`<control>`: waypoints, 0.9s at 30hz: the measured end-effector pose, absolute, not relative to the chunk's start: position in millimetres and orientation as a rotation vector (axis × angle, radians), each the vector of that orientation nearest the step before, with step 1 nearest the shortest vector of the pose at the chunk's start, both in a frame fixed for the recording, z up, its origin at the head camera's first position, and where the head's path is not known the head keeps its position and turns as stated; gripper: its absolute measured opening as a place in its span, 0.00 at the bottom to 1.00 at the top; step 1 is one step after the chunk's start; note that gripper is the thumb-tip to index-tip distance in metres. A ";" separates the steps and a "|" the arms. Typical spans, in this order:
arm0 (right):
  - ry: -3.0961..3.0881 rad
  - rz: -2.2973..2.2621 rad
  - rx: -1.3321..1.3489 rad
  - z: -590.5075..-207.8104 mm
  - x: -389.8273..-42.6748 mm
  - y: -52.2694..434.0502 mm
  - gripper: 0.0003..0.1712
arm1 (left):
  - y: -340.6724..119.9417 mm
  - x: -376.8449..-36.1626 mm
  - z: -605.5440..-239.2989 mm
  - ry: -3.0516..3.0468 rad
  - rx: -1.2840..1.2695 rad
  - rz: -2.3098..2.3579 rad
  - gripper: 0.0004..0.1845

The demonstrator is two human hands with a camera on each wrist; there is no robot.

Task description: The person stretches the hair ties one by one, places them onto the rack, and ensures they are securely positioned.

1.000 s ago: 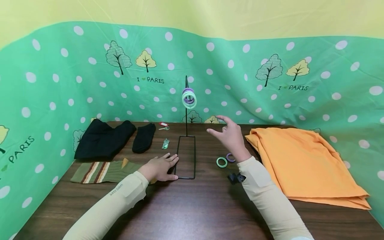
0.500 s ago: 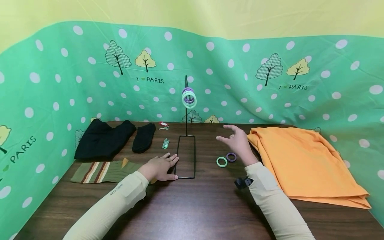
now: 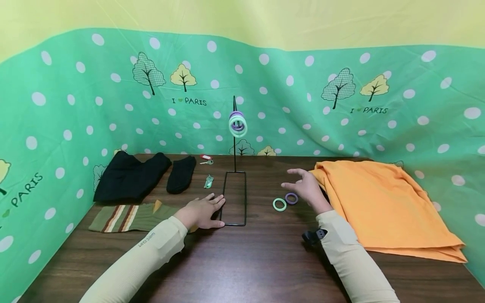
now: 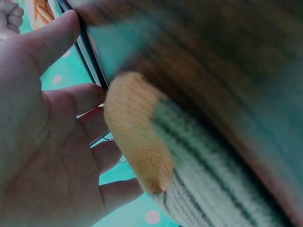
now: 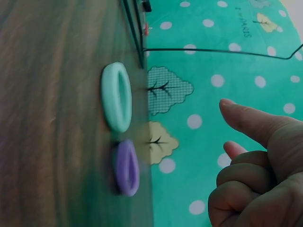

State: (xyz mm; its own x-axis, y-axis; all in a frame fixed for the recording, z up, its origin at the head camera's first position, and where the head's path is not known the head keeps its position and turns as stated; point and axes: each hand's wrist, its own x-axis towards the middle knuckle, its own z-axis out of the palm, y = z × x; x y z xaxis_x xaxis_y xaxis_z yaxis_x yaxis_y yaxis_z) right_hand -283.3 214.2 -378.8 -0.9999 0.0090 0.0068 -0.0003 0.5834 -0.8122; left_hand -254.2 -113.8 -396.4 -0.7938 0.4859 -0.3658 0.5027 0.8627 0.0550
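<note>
Currently | stand (image 3: 245,198): post (image 3: 235,155) upright, base (image 3: 233,225) lengthwise fore-aft | left hand (image 3: 201,213) flat, touching base | right hand (image 3: 307,188) wide

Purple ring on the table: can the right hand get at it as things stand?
Probably yes: the right hand hovers close to the purple ring, nothing visible stands between them, and the green ring lies beside it, not over it.

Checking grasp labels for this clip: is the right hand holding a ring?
No, the right hand has nothing in its grasp, while the loose purple ring and mint-green ring lie on the wood-grain table.
</note>
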 end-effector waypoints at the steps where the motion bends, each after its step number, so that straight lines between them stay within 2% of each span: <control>1: -2.793 1.442 -0.012 -380.7 -283.1 216.1 0.32 | -113.7 -254.2 -396.4 2.666 0.735 -0.064 0.42; 14: -2.956 1.522 -0.149 -404.6 -288.0 235.7 0.36 | -112.9 -254.6 -396.8 2.663 0.735 -0.082 0.43; 27: -3.105 1.529 -0.120 -418.6 -291.1 245.8 0.36 | -111.7 -254.6 -397.0 2.663 0.726 -0.064 0.42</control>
